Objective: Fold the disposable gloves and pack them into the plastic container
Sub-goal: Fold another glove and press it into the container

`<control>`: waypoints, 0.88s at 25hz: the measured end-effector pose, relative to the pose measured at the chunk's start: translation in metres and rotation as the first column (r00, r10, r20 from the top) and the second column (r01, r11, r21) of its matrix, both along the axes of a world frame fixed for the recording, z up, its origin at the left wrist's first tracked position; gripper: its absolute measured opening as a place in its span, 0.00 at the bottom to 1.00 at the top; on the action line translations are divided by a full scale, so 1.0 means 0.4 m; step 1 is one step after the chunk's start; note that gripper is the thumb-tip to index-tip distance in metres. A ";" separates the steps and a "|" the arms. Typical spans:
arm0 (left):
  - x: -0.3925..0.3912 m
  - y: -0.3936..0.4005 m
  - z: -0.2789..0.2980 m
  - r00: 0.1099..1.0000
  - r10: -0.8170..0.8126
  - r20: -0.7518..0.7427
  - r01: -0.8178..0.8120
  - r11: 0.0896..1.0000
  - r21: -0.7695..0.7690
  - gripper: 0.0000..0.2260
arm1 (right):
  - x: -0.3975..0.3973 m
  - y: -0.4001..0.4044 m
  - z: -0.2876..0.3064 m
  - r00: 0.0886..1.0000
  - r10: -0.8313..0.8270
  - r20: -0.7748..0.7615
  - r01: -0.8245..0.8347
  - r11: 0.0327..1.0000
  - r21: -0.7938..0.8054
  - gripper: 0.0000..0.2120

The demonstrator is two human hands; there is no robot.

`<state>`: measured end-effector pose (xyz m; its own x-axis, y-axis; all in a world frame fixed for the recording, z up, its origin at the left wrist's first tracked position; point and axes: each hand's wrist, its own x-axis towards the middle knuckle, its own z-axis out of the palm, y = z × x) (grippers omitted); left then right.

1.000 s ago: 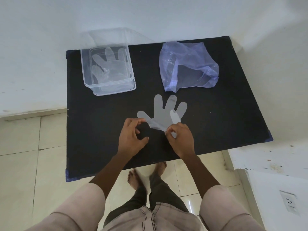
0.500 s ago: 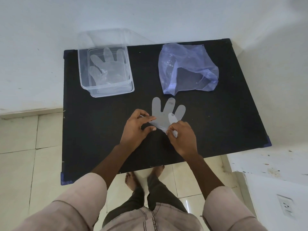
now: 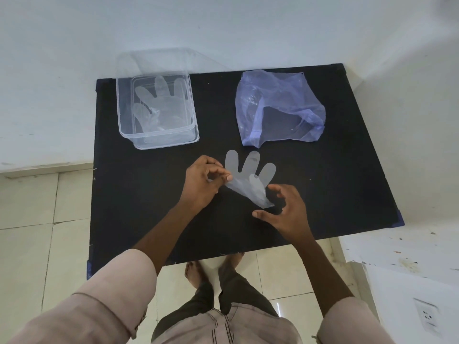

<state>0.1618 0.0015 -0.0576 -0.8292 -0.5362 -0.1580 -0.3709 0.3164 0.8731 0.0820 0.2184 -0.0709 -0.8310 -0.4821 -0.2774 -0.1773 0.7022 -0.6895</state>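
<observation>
A clear disposable glove (image 3: 248, 177) lies partly folded on the black table (image 3: 139, 194), three fingers pointing away from me. My left hand (image 3: 202, 184) pinches the glove's left edge between thumb and fingertips. My right hand (image 3: 285, 212) hovers just right of the glove's crumpled cuff, fingers spread, holding nothing. At the table's back left stands the clear plastic container (image 3: 124, 112), which holds flat gloves (image 3: 161, 103).
A crumpled bluish plastic bag (image 3: 280, 105) lies at the back right of the table. The container's clear lid (image 3: 154, 60) leans against the white wall behind it. Tiled floor and my feet show below the table's front edge.
My right hand has let go of the glove's cuff and opened, drawing back to the right. My left hand has closed on the glove's left edge, with the thumb part folded in.
</observation>
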 end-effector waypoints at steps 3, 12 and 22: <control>-0.009 -0.002 0.002 1.000 0.030 0.000 -0.030 0.999 0.020 0.07 | -0.004 -0.009 -0.002 0.999 -0.053 -0.003 0.053 0.997 -0.057 0.26; -0.012 -0.024 0.016 0.997 0.052 0.055 -0.062 0.981 0.184 0.05 | -0.030 -0.027 0.020 0.975 -0.200 0.099 0.220 0.937 -0.273 0.08; -0.081 -0.072 0.174 0.993 0.039 -0.109 0.026 0.844 0.535 0.03 | -0.166 -0.099 0.215 0.953 -0.064 0.297 0.192 0.885 -0.425 0.06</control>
